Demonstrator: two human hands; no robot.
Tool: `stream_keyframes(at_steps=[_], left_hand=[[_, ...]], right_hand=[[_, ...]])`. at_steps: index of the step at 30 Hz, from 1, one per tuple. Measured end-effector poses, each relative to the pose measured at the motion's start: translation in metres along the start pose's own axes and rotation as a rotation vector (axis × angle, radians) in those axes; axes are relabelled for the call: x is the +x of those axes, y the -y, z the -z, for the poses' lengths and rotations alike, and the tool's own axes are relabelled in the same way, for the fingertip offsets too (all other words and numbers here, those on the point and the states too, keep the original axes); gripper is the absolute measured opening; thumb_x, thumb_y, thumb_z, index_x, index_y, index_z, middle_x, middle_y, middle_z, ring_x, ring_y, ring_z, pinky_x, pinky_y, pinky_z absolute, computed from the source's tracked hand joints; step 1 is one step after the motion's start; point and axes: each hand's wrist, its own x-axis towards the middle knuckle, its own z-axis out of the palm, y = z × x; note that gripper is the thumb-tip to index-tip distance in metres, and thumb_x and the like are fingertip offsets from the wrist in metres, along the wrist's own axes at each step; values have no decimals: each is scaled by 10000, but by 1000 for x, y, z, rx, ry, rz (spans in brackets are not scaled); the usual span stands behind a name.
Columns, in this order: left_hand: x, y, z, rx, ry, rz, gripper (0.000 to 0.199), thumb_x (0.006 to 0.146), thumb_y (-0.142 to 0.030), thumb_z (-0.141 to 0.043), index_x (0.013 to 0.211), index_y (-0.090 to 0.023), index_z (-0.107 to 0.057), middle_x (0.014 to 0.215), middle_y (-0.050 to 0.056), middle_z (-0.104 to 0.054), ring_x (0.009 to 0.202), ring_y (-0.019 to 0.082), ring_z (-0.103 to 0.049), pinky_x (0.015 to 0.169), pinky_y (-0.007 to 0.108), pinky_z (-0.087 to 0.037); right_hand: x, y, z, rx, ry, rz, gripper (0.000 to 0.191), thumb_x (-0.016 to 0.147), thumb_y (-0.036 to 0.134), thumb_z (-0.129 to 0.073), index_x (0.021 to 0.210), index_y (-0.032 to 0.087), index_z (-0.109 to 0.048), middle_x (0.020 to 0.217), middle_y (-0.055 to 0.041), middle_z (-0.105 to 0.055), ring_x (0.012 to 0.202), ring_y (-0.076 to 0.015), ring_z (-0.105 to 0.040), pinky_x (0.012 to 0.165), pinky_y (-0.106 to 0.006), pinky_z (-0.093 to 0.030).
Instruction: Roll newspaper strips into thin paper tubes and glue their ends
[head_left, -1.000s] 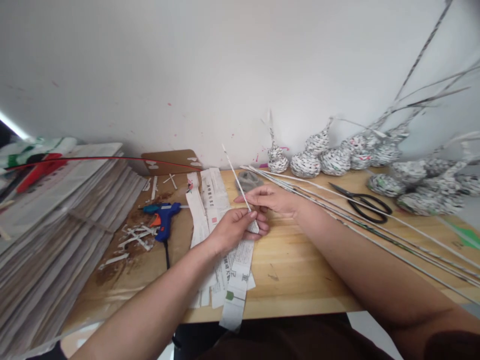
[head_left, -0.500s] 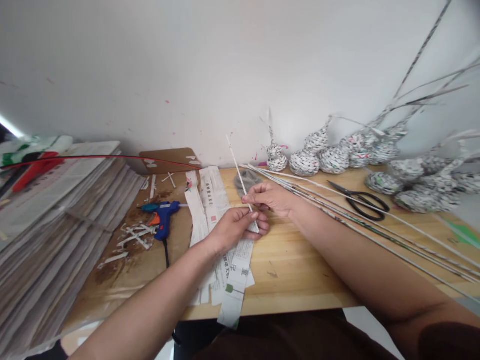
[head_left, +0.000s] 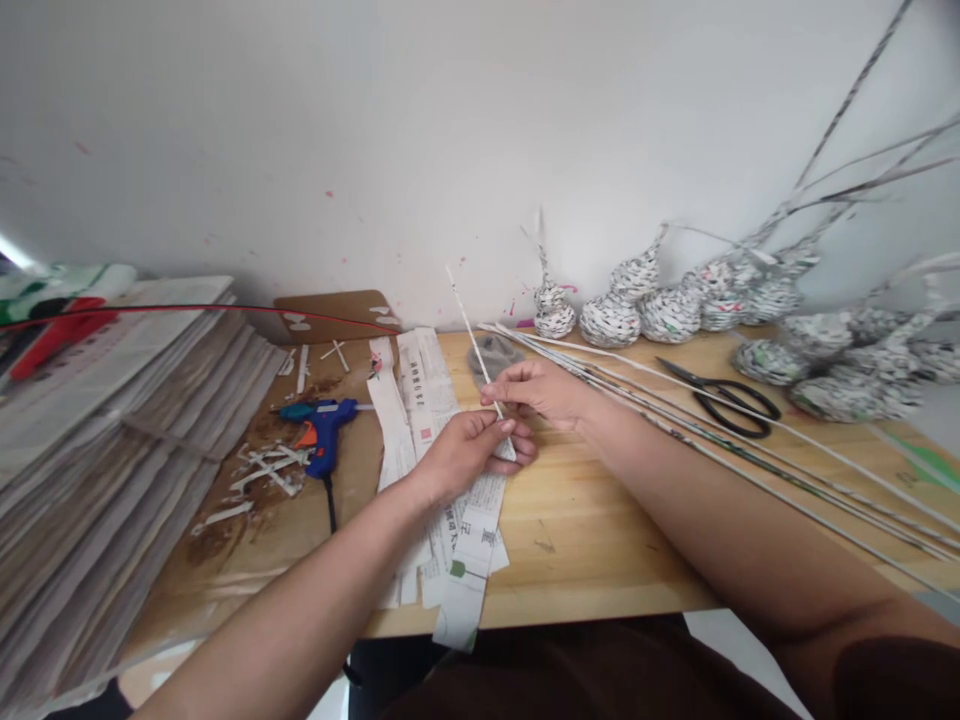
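A thin white rolled paper stick (head_left: pixel 469 328) slants up and to the left from between my hands. My right hand (head_left: pixel 536 392) pinches it part way along. Just below, my left hand (head_left: pixel 472 450) is closed on the stick's lower end, where the paper widens into a printed strip. Under my left hand, newspaper strips (head_left: pixel 416 405) lie overlapping on the wooden table (head_left: pixel 592 550), one hanging past its front edge. A grey cloth (head_left: pixel 495 355) lies behind my right hand.
Left are a blue glue gun (head_left: pixel 324 438), paper scraps (head_left: pixel 274 470) and a tall newspaper stack (head_left: pixel 142 450). Long paper sticks (head_left: pixel 720 450) run under my right forearm towards the right, near black scissors (head_left: pixel 731 405). Woven paper gourds (head_left: pixel 611 320) stand along the wall.
Both hands keep nearly the same hold on the stick. The stick's tip leans slightly further left, and the whole view has shifted a little.
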Motion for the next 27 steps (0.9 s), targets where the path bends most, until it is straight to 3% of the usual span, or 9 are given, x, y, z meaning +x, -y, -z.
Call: stream_keyframes(at_steps=[5, 8, 13, 17, 22, 27], left_hand=[[0, 1, -1, 11, 20, 11, 381, 804, -452, -638, 922, -91, -663, 870, 117, -706, 847, 202, -682, 769, 354, -557], [-1, 1, 0, 11, 25, -2, 371, 818, -447, -623, 917, -92, -667, 868, 115, -707, 845, 200, -681, 766, 348, -558], [-1, 0, -1, 12, 7, 4, 381, 814, -451, -626, 927, -89, -668, 862, 116, -706, 818, 189, -681, 742, 326, -558], [-2, -1, -2, 7, 29, 26, 372, 799, -441, -647, 919, -90, -666, 844, 107, -701, 801, 174, -674, 723, 301, -553], [-1, 0, -2, 15, 19, 15, 363, 805, -443, -639, 896, -92, -665, 839, 105, -701, 778, 165, -674, 705, 284, -550], [-2, -1, -3, 20, 17, 18, 374, 793, -443, -652, 908, -88, -667, 843, 105, -698, 808, 177, -674, 726, 302, -554]], right_hand=[[0, 0, -5, 15, -108, 48, 404, 584, 464, -810, 597, 152, -555, 457, 89, -364, 407, -35, -256, 382, -213, -138], [-2, 2, -3, -49, -101, 87, 396, 616, 492, -781, 629, 144, -592, 475, 81, -392, 422, -36, -267, 397, -216, -161], [-3, 3, 1, -113, 47, 53, 390, 635, 488, -768, 731, 122, -672, 565, 34, -519, 470, -49, -372, 423, -213, -226], [-2, 1, 1, -23, -74, 64, 397, 612, 481, -788, 614, 143, -581, 485, 74, -405, 427, -38, -292, 400, -214, -167], [-4, 5, 5, -54, 100, 45, 374, 664, 467, -754, 796, 122, -702, 570, 27, -530, 474, -50, -374, 419, -212, -209], [-5, 6, 1, 15, -53, 51, 360, 596, 425, -813, 618, 135, -600, 492, 69, -425, 436, -38, -299, 401, -213, -171]])
